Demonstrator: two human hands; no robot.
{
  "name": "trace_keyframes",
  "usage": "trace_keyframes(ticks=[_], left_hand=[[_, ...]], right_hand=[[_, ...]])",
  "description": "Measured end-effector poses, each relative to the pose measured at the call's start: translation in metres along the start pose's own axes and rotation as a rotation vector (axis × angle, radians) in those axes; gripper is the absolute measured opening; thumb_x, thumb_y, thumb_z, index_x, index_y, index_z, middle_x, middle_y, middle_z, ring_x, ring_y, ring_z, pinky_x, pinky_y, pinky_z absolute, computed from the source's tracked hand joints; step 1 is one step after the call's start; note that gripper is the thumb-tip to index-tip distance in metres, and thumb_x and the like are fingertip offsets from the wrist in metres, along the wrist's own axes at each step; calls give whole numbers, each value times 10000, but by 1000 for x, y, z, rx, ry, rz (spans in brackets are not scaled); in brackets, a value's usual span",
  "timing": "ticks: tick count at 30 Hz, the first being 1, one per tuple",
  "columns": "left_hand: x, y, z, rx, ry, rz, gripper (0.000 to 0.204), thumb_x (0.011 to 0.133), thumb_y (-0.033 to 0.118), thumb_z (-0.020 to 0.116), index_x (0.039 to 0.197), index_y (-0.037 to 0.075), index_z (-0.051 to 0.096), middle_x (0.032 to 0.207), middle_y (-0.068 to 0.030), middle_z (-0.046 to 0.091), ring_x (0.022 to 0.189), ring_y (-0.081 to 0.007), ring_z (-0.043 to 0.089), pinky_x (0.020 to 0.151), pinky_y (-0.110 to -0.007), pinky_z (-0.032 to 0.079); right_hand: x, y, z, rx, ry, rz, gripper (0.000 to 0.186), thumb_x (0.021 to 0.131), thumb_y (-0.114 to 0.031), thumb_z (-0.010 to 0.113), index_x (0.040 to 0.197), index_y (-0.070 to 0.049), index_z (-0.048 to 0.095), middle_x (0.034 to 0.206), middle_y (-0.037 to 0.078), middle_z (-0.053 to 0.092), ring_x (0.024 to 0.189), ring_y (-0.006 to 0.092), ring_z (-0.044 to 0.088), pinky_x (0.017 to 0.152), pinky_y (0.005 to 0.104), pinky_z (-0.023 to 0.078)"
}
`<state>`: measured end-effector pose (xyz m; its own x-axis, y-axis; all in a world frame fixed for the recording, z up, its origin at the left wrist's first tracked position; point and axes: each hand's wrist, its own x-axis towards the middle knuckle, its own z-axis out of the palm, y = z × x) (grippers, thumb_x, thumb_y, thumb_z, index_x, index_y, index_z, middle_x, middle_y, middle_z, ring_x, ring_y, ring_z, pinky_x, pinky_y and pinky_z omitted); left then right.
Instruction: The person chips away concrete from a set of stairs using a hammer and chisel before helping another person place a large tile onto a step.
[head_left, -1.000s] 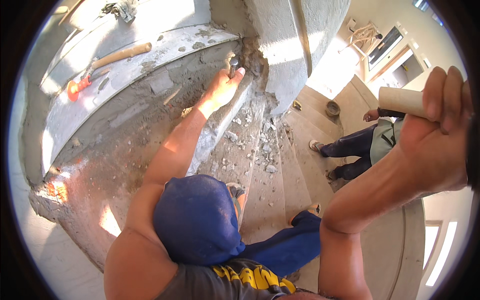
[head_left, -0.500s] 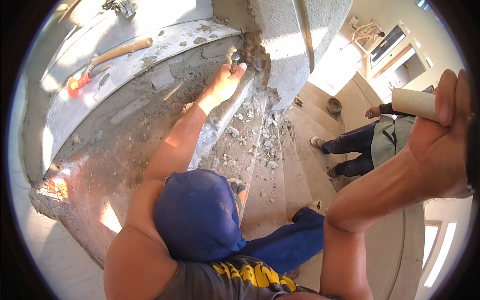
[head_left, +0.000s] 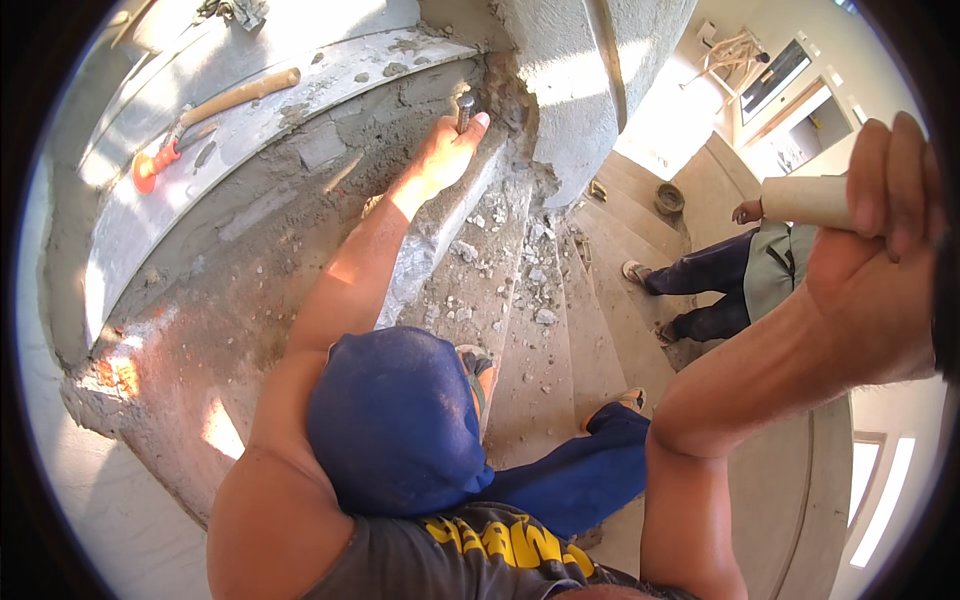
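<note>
Two closed hands — left hand (head_left: pixel 443 160) around a dark, cylindrical metal rod (head_left: pixel 465 108), likely stiff, weighty, best held mid-shaft; right hand (head_left: pixel 885 250) around a pale, rounded bar (head_left: pixel 805 201), probably rigid.

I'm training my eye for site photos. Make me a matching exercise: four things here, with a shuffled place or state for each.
1. Left hand
2. Right hand
3. Orange-red tool guard
4. Grey rubble

A. scattered over the steps
B. raised, fingers around a pale cylindrical handle
C. on the curved ledge, near a wooden handle
D. holding a metal rod

Pairs: 1-D, 2-B, 3-C, 4-A
</note>
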<state>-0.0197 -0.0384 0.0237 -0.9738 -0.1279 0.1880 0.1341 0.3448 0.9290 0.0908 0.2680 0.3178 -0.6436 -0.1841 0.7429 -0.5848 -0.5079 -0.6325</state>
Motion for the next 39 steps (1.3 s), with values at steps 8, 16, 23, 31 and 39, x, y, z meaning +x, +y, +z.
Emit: trace_keyframes(ticks=[8, 16, 23, 31, 39], left_hand=[[2, 0, -10, -30, -13, 14, 573, 1038, 510, 543, 638, 106, 471, 599, 37, 428, 588, -118, 402, 560, -377, 369], [-1, 0, -3, 1, -17, -40, 580, 1033, 530, 546, 636, 112, 477, 586, 45, 426, 579, -117, 402, 555, -367, 374], [-1, -3, -2, 75, 64, -111, 592, 1023, 518, 557, 674, 42, 517, 623, 20, 453, 625, -141, 420, 594, -404, 408], [5, 24, -8, -49, -90, 13, 479, 1055, 348, 588, 635, 153, 462, 588, 56, 408, 536, -55, 396, 499, -279, 342], [8, 3, 22, -8, 419, 99, 647, 1044, 447, 538, 576, 16, 422, 498, -61, 391, 505, -143, 396, 491, -424, 331]], right_hand=[[-70, 137, 0, -1090, -448, 671, 383, 1040, -285, 580, 845, 41, 624, 636, 214, 621, 574, 253, 643, 564, 424, 493], [-2, 9, 20, -64, 104, -99, 431, 1058, -395, 520, 742, -103, 495, 553, -66, 297, 453, 59, 336, 388, 241, 249], [-86, 154, -4, -1135, -401, 635, 383, 1036, -270, 587, 835, 55, 600, 613, 246, 602, 584, 373, 669, 608, 478, 516], [-185, 126, -41, -596, 111, 714, 416, 1080, -332, 542, 755, -77, 487, 615, -73, 414, 543, 32, 366, 470, 270, 293], [-353, 165, -99, -463, 450, 1067, 375, 1076, -371, 550, 806, -134, 443, 569, -80, 381, 442, 33, 342, 387, 244, 273]])
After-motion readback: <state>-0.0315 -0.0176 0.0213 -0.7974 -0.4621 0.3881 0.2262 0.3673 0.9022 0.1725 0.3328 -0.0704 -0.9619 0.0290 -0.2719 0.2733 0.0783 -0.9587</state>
